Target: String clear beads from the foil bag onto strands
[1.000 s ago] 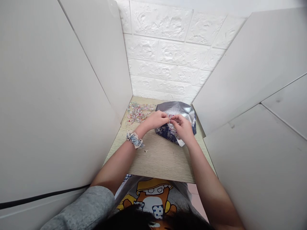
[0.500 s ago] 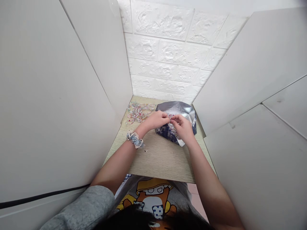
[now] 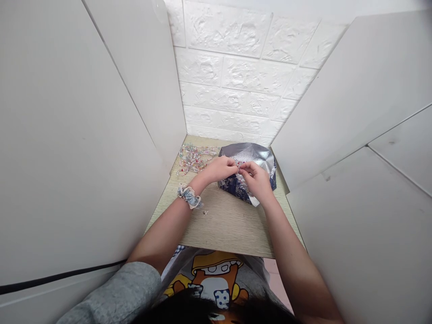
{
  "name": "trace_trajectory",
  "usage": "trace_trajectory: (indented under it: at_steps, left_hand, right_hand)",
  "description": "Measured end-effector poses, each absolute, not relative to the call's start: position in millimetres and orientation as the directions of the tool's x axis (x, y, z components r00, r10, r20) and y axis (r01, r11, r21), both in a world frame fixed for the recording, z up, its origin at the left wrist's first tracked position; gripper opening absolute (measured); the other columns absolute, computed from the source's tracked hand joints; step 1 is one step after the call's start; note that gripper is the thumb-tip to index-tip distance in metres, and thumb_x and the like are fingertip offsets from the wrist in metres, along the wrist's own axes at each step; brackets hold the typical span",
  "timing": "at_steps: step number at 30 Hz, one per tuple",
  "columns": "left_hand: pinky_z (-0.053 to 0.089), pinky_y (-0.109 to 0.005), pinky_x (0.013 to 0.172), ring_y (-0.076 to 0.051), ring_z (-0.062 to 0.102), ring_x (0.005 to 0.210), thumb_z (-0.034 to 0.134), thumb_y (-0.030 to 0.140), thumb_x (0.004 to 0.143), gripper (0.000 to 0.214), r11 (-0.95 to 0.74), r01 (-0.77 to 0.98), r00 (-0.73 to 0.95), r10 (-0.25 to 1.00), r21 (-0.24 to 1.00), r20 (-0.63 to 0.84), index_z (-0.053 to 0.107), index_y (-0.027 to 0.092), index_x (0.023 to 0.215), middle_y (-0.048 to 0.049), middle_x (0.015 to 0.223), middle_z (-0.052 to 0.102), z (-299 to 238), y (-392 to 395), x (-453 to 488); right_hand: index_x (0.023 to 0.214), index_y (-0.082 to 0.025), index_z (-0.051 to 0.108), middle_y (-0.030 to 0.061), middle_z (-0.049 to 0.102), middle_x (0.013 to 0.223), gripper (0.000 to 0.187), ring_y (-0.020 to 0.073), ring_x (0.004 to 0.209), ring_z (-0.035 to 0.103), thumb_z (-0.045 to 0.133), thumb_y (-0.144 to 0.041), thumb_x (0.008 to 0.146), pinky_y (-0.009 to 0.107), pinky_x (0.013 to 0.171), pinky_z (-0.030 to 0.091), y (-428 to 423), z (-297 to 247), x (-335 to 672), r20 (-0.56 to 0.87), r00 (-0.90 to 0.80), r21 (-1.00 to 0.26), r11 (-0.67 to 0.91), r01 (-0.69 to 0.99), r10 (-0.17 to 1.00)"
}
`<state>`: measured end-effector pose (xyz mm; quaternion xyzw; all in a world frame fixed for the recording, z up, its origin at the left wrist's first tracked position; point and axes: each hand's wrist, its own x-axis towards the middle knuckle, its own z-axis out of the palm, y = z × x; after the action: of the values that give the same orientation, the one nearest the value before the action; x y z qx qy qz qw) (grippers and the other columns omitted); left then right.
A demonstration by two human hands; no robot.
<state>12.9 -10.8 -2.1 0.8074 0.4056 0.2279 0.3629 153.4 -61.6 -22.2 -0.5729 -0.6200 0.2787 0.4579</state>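
Beaded piece (image 3: 239, 167): tiny, pale with reddish specks, held just above the mouth of the foil bag (image 3: 258, 155). Left hand (image 3: 219, 170) and right hand (image 3: 258, 178) meet over the bag, fingertips of each pinching the piece from opposite sides. Its shape is too small to make out, and the fingers cover most of it. Bag: silver inside, blue-patterned outside, crumpled, lying on the desk (image 3: 226, 225). The hands hide the bag's contents. Left of the bag: loose pile of beaded strands (image 3: 194, 157). Scrunchie (image 3: 189, 196) on the left wrist.
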Motion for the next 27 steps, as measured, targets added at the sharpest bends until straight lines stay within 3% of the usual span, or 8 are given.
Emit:
trace_trajectory:
  at_steps: [27]
  left_hand:
    - [0.018,-0.023,0.045,-0.008,0.028,0.048,0.039,0.029,0.063,0.020,-0.414,0.512,0.580,0.813,0.752,0.052,0.037,0.016,0.049,0.0033,0.047,0.032,-0.4,-10.4,12.1]
  right_hand:
    - [0.075,-0.019,0.053,0.0022,0.061,0.072,0.010,0.0137,0.066,0.055,0.047,-0.026,0.071,0.026,0.058,0.042,-58.5,-26.9,155.1,0.269,0.087,-0.862,0.200,0.466,0.959]
